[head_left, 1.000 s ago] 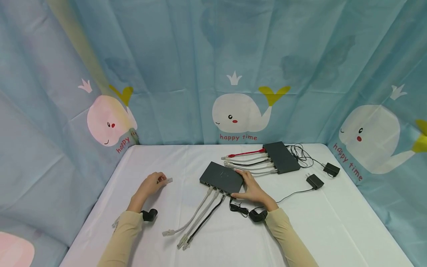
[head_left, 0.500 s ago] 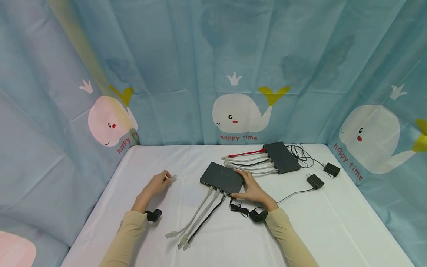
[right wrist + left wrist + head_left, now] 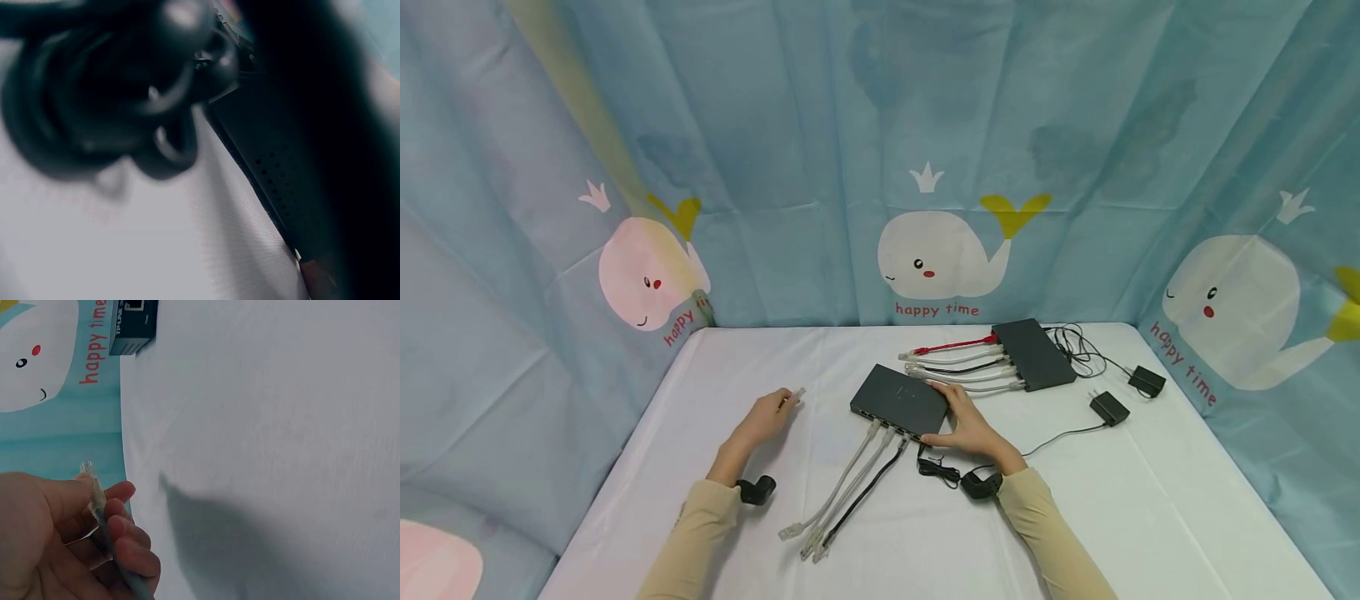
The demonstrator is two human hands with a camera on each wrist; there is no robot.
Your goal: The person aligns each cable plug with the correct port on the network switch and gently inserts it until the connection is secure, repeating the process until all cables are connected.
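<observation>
Between thumb and fingers my left hand pinches a network cable just behind its clear plug, which points away from the palm; the grey cord runs down past the curled fingers. To its right lies a black network switch, two grey cables and a black cable plugged into its near side. My right hand grips the switch's right end, thumb at the front edge and fingers on the far side. The switch's vented side shows in the right wrist view, partly behind blurred dark shapes.
A second black switch stands at the back right with a red cable and several others plugged in. Two power adapters lie right of it. A bundled black cord lies by my right wrist. A curtain hangs behind the table.
My left hand has moved right and slightly away from me, toward the switch, carrying the cable. The right hand keeps its hold on the switch.
</observation>
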